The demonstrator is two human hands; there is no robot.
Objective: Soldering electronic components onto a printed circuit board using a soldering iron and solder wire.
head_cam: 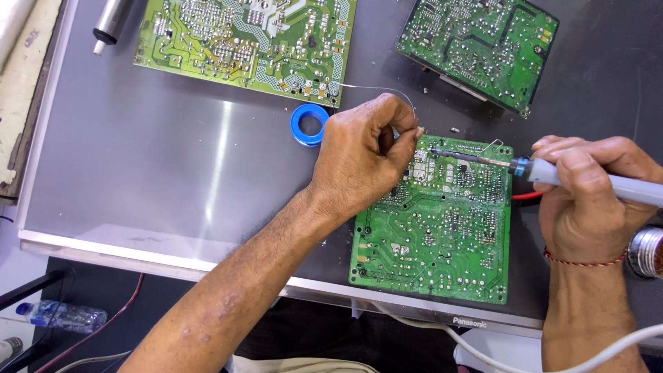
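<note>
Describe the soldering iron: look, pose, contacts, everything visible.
The soldering iron has a pale grey-blue handle, a blue collar and a slim dark metal shaft. It lies nearly level, tip pointing left, over the top edge of the green circuit board. The right hand grips the handle; the handle's rear runs out of frame. The tip sits at the board's surface near the left hand, which pinches a thin solder wire. Actual tip contact cannot be told.

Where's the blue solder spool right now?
In the head view, the blue solder spool lies on the grey table, just left of the left hand and right below the large green circuit board.
</note>
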